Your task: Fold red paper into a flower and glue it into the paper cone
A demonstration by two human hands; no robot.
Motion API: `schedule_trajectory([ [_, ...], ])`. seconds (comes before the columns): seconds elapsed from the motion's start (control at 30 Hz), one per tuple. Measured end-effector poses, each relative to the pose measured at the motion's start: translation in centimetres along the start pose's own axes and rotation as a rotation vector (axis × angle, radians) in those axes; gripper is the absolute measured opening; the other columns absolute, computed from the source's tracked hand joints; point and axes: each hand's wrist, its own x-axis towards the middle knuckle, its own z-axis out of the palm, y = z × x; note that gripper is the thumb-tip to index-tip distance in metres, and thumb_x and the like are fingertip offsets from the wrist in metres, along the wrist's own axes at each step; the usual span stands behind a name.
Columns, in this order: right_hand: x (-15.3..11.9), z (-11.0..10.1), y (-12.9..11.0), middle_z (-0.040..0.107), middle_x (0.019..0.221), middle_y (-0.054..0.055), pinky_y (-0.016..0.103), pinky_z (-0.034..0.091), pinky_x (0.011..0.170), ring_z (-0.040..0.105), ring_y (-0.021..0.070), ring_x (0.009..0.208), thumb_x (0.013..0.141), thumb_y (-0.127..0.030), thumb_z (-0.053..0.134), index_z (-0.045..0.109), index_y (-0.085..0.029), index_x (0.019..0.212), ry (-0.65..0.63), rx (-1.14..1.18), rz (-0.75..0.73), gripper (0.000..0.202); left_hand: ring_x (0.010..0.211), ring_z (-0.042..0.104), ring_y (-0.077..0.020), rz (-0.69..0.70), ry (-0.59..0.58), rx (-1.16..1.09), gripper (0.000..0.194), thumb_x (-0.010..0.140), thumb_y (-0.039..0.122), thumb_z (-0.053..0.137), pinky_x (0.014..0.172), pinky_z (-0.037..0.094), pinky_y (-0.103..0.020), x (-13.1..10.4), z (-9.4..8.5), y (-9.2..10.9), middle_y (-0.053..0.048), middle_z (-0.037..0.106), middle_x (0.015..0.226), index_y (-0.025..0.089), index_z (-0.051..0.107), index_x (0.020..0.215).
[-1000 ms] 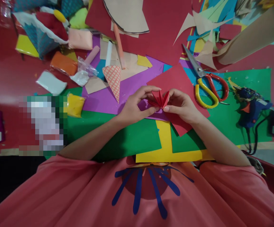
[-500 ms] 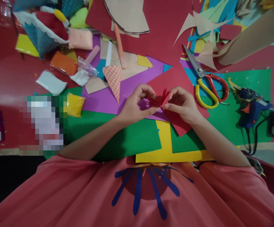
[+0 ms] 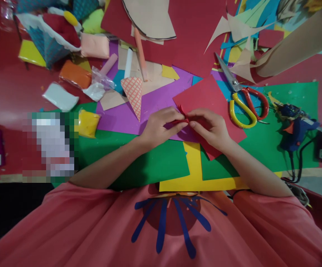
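Observation:
A small folded red paper piece is pinched between my two hands at the middle of the view. My left hand grips its left side with thumb and fingers. From the right, my right hand pinches the same piece, its fingertips almost touching the left ones. Part of the piece is hidden by the fingers. Beneath the hands lie a red paper sheet and a purple sheet. Scissors with one yellow and one red handle rest just right of my right hand.
A small patterned paper cone lies left of the hands. Clay packets, including a yellow one, are at the left. A blue glue gun sits on green paper at the right. A large beige roll is at the upper right.
The fingers of both hands have closed in and lowered around the red piece. Its fanned-out folds now look pressed together, with only a small tip sticking up.

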Motion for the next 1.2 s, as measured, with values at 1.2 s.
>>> schedule_trajectory([
  [1.2,-0.2,-0.1,0.3,0.066,0.124,0.006,0.034,0.055,0.090,0.066,0.0204,0.107,0.090,-0.036,0.061,0.060,-0.026,0.124,0.021,-0.114,0.025,0.035,0.072,0.064,-0.0116,-0.227,-0.066,-0.046,0.046,0.081,0.063,0.062,0.068,0.051,-0.022,0.1,-0.4,0.4,0.000,0.071,0.082,0.019,0.065,0.092],
])
